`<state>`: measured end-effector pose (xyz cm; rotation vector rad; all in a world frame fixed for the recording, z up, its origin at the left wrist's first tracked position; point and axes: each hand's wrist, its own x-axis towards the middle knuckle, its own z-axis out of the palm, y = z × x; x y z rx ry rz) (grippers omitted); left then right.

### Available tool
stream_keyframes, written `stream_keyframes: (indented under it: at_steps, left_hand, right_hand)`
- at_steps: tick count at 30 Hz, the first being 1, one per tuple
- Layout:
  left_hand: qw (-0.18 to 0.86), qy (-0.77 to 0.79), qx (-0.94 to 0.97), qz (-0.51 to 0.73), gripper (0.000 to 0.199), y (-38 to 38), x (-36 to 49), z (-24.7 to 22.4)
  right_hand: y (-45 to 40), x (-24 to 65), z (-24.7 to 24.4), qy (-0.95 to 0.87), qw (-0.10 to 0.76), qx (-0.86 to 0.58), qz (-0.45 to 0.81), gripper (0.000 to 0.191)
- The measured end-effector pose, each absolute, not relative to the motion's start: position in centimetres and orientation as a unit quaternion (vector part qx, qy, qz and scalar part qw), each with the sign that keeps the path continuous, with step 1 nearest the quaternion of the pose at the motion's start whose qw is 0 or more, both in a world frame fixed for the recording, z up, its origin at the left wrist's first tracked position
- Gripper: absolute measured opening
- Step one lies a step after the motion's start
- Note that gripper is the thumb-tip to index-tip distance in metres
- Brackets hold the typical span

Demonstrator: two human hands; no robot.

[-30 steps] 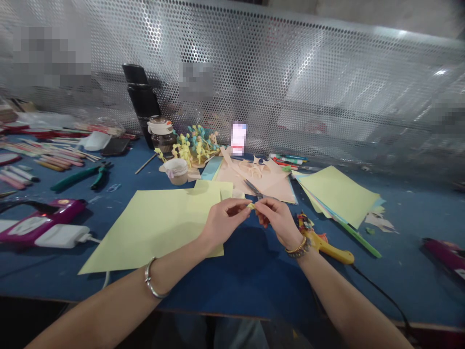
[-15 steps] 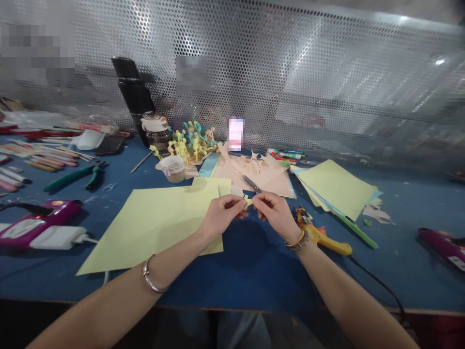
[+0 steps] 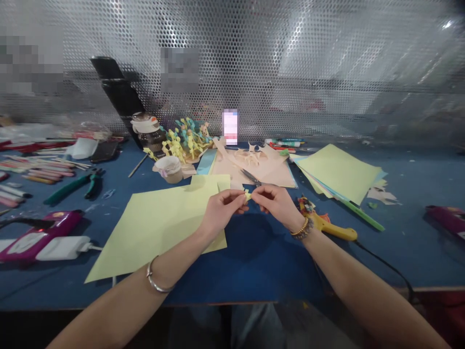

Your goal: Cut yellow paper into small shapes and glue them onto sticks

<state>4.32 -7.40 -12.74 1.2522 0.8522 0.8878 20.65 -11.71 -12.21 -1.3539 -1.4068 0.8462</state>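
Observation:
Between the fingertips of both hands is a small yellow paper piece (image 3: 248,195). My left hand (image 3: 224,208) pinches its left side, above the right edge of a large yellow sheet (image 3: 156,218). My right hand (image 3: 274,202) is pinched at its right side, with the fingertips almost meeting those of the left. Just beyond the hands, scissors (image 3: 250,176) lie on peach paper (image 3: 232,167). A yellow-handled glue gun (image 3: 336,230) rests to the right of my right wrist. The exact shape of the held piece is too small to tell.
Yellow and blue paper flowers (image 3: 185,140) stand behind a small tub (image 3: 170,169). Green pliers (image 3: 72,186) and a purple power strip (image 3: 39,235) are at the left. A stack of paper (image 3: 337,169) with a green cutter (image 3: 363,215) lies right. A lit phone (image 3: 230,127) leans at the back.
The view has shifted and tilted slightly. Both hands remain together at the small yellow piece, with only slight finger movement.

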Motion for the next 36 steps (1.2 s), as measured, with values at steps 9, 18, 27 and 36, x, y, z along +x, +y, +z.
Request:
stream_keyframes:
  at_steps: [9,18,27,36]
  left_hand:
    - [0.664,0.365,0.521,0.392,0.027,-7.20,4.32,-12.90]
    - [0.672,0.368,0.529,0.365,0.030,-7.14,4.13,-13.19]
    - [0.657,0.396,0.518,0.379,0.025,-6.94,4.05,-13.29]
    - [0.677,0.378,0.514,0.366,0.024,-7.06,4.09,-13.22]
  right_hand:
    - [-11.66,20.81,-12.55,-0.584,0.484,-0.555,0.341,0.021]
    - [-11.61,20.81,-12.59,-0.564,0.501,-0.541,0.372,0.024]
    - [-11.66,20.67,-12.95,-0.552,0.499,-0.521,0.419,0.026]
    - [-11.74,19.95,-12.84,-0.612,0.461,-0.533,0.360,0.014]
